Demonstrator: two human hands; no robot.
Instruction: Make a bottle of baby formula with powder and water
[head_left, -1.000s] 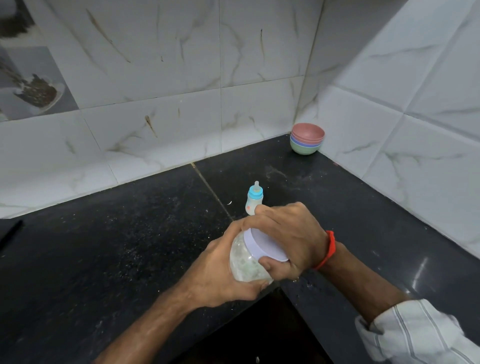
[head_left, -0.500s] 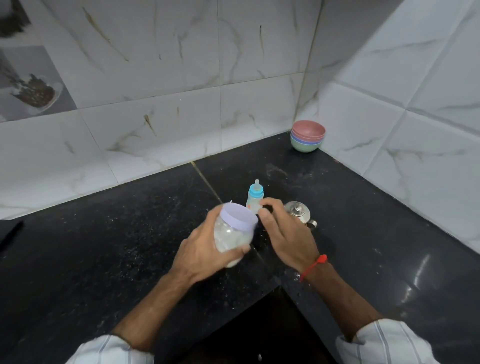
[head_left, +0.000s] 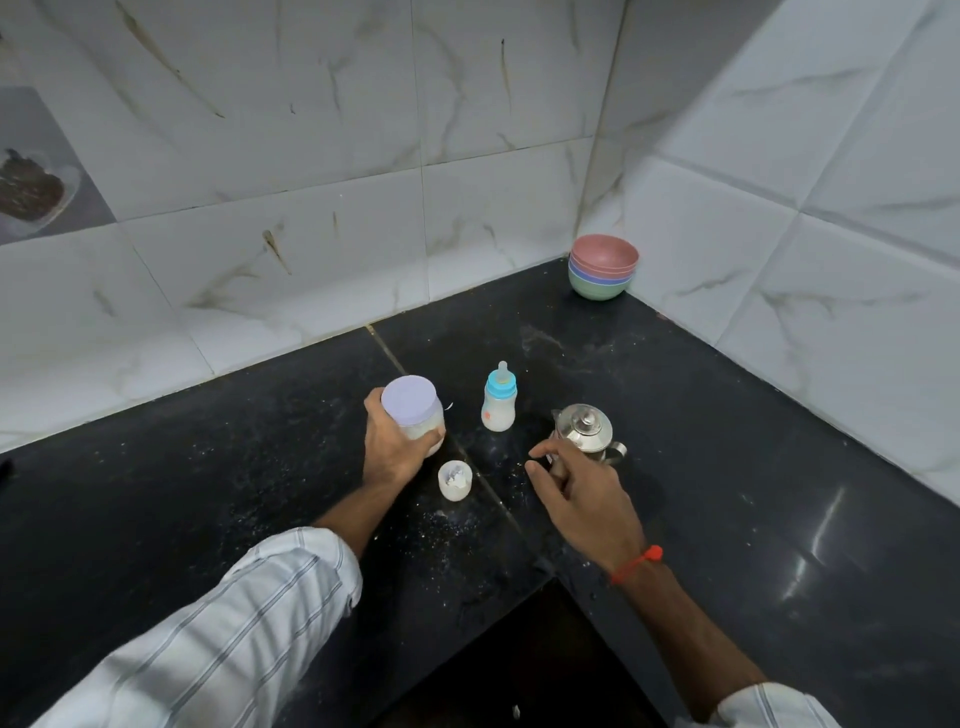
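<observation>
My left hand (head_left: 390, 447) grips a clear jar of white powder (head_left: 415, 415) with a lilac lid, held upright on or just above the black counter (head_left: 208, 493). A small baby bottle (head_left: 500, 401) with a blue collar and a teat stands upright to the jar's right, with whitish contents. A small white cup (head_left: 455, 481) with some powder in it sits just in front of the jar. My right hand (head_left: 582, 493) hovers with loose fingers beside a small steel pot (head_left: 586, 431) with a lid and holds nothing.
A stack of coloured bowls (head_left: 602, 273) sits in the far corner where the tiled walls meet. Powder specks are scattered over the counter. A dark cut-out (head_left: 519, 665) lies at the counter's near edge between my arms.
My right hand has come off the jar's lid and moved right, toward the steel pot. My left hand has carried the closed jar away and leftwards, down to the counter. The small cup is now in view.
</observation>
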